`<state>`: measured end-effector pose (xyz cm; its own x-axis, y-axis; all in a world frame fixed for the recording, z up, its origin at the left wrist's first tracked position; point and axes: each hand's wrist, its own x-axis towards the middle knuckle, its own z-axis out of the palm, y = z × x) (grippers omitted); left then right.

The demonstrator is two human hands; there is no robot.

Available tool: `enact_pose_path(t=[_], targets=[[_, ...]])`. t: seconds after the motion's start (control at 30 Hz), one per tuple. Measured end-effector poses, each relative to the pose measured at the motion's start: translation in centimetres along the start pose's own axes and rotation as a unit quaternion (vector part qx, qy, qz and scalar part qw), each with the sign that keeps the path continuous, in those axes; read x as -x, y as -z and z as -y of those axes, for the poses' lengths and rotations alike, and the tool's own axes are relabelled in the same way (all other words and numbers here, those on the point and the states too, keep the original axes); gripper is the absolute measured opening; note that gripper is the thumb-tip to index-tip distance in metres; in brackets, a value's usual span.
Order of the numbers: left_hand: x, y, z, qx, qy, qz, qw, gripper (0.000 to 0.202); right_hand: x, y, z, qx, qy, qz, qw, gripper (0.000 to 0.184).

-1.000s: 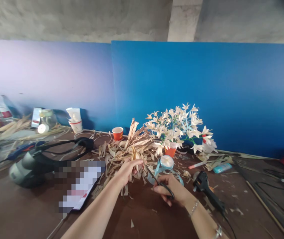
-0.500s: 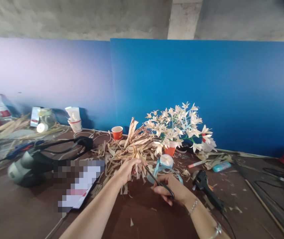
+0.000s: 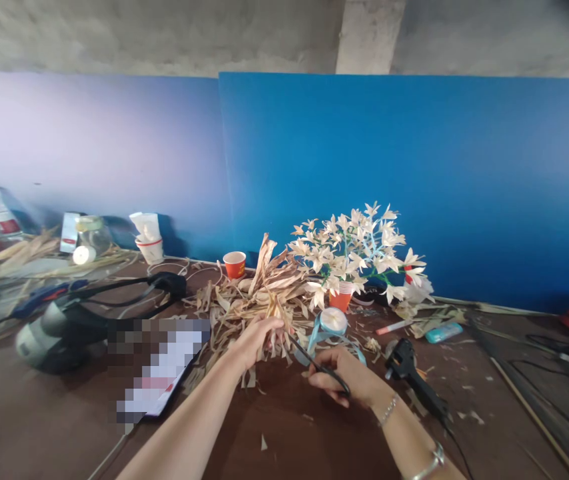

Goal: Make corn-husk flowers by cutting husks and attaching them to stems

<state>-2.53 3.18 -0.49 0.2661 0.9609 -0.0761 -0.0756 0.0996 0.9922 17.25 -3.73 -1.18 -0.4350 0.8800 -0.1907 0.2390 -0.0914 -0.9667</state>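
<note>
**A:** ok so what's actually different vs a second ago?

**B:** honestly, barely anything. The view tips a touch, so everything sits slightly higher, but the left hand and right hand keep basically the same pose. I'd read that as a careful bit of work on one piece, with no visible progress yet.

**A:** and the grips?

**B:** left fingertips are pressed together, pinching a tan, tapered strip of dried husk. Right fingers curl around the slim dark scissors with black loop handles. Can't tell if the blades are parted.

**A:** where's the strip, which way's it point?

**B:** held over the brown bench, just in front of the loose pile of dried husks. Long axis runs roughly upright in view, tip up. Scissors lie diagonally, points up-left toward the left fingers, loops down-right.
</note>
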Motion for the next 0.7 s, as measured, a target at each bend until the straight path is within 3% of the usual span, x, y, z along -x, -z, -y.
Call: enact_pose_path(t=[0.37,0.53,0.6,0.7], targets=[[-0.1,0.1,0.4,0.016,-0.023,0.027,0.999,0.018,0.3,0.1,0.9,0.048,-0.002,-0.026,0.999,0.018],[0.0,0.1,0.1,0.033,-0.024,0.0,0.999,0.017,-0.1,0.0,0.9,0.07,0.002,-0.056,0.996,0.023],[0.1,0.0,-0.2,0.054,-0.031,-0.018,0.998,0.018,-0.3,-0.1,0.7,0.071,0.022,-0.072,0.995,0.024],[0.1,0.1,-0.5,0.08,-0.042,-0.043,0.995,0.019,-0.5,-0.3,0.4,0.113,0.107,-0.118,0.981,0.018]])
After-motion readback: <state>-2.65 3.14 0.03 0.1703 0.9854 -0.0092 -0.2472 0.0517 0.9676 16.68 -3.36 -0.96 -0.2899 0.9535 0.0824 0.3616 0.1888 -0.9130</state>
